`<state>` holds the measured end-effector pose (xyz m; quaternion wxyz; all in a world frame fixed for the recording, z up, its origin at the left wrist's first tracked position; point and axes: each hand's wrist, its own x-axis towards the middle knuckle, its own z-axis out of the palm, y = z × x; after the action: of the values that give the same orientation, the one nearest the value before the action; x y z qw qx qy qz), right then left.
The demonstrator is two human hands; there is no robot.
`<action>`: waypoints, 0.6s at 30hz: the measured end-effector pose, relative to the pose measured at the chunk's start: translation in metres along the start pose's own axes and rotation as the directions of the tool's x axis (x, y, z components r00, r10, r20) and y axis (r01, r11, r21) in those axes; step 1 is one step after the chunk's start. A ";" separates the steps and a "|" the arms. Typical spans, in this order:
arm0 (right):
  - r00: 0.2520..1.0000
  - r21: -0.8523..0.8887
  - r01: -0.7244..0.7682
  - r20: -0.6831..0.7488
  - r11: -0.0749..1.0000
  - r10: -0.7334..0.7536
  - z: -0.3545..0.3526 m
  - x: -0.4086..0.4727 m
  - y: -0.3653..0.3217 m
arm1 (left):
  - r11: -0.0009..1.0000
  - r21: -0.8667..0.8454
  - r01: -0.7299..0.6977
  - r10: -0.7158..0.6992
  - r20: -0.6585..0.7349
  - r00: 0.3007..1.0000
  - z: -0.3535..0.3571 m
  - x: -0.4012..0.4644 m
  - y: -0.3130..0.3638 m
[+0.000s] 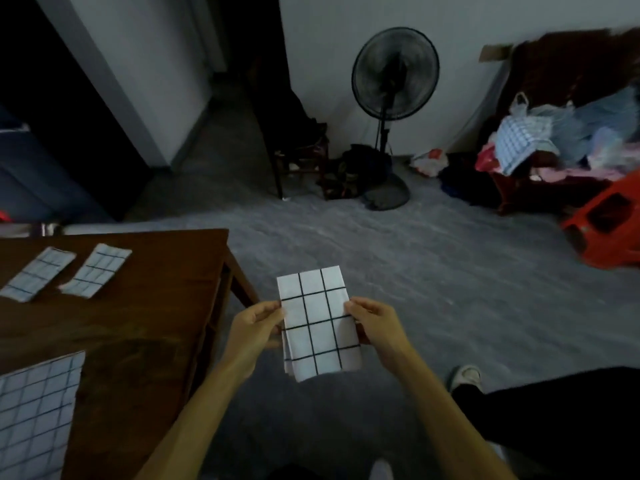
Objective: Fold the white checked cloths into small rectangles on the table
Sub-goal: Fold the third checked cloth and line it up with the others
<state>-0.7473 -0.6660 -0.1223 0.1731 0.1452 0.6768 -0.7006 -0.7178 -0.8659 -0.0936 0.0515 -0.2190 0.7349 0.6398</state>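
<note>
A white cloth with black checks (317, 323), folded into a narrow rectangle, is held in the air over the floor, right of the table. My left hand (254, 332) pinches its left edge and my right hand (375, 325) pinches its right edge. Two small folded checked cloths (38, 273) (95, 270) lie side by side on the far left of the dark wooden table (145, 306). A larger, unfolded checked cloth (34, 414) lies flat on the table's near left corner.
A black standing fan (393, 98) is by the far wall. A chair piled with clothes and bags (554, 133) and a red plastic stool (606, 220) stand at the right. A person's dark trouser leg and shoe (465, 377) are at lower right on the grey floor.
</note>
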 end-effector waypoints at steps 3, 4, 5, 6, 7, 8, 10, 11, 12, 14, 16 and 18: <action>0.997 -0.059 -0.001 0.075 0.998 0.006 -0.009 0.050 -0.030 | 1.000 -0.005 -0.008 0.008 -0.058 0.998 0.018 0.039 0.025; 0.995 -0.074 -0.005 0.097 0.997 0.012 -0.010 0.069 -0.039 | 1.000 -0.007 -0.006 0.006 -0.075 0.997 0.022 0.054 0.031; 0.993 -0.089 -0.009 0.114 0.996 0.019 -0.009 0.088 -0.047 | 1.000 -0.012 0.000 -0.001 -0.094 0.996 0.023 0.071 0.035; 0.991 -0.104 -0.010 0.130 0.994 0.024 -0.007 0.107 -0.055 | 1.000 -0.019 0.004 -0.006 -0.110 0.994 0.024 0.088 0.039; 0.989 -0.117 -0.012 0.146 0.993 0.030 -0.002 0.127 -0.062 | 0.999 -0.031 0.008 -0.011 -0.126 0.992 0.023 0.106 0.040; 0.985 -0.134 -0.014 0.167 0.991 0.036 0.004 0.148 -0.069 | 0.999 -0.047 0.009 -0.016 -0.140 0.990 0.021 0.125 0.041; 0.979 -0.176 0.000 0.203 0.984 0.036 0.020 0.190 -0.083 | 0.997 -0.078 0.003 -0.017 -0.174 0.985 0.016 0.165 0.043; 0.976 -0.192 0.010 0.215 0.981 0.032 0.030 0.212 -0.091 | 0.995 -0.101 -0.003 -0.017 -0.195 0.981 0.013 0.188 0.044; 0.975 -0.219 0.014 0.221 0.976 0.035 0.041 0.234 -0.099 | 0.993 -0.117 -0.007 -0.019 -0.219 0.976 0.008 0.211 0.045; 0.971 -0.276 0.036 0.238 0.960 0.032 0.066 0.276 -0.115 | 0.991 -0.137 -0.001 -0.035 -0.261 0.965 -0.006 0.256 0.048; 0.966 -0.315 0.047 0.256 0.948 0.037 0.093 0.319 -0.137 | 0.986 -0.167 -0.004 -0.046 -0.297 0.954 -0.019 0.304 0.058; 0.958 -0.333 0.047 0.282 0.942 0.051 0.118 0.354 -0.159 | 0.984 -0.179 -0.013 -0.051 -0.349 0.936 -0.034 0.340 0.073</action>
<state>-1.1315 -0.7968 -0.1301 0.2921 0.0113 0.7541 -0.5881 -1.0445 -0.9797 -0.1411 -0.0944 -0.3405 0.6698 0.6531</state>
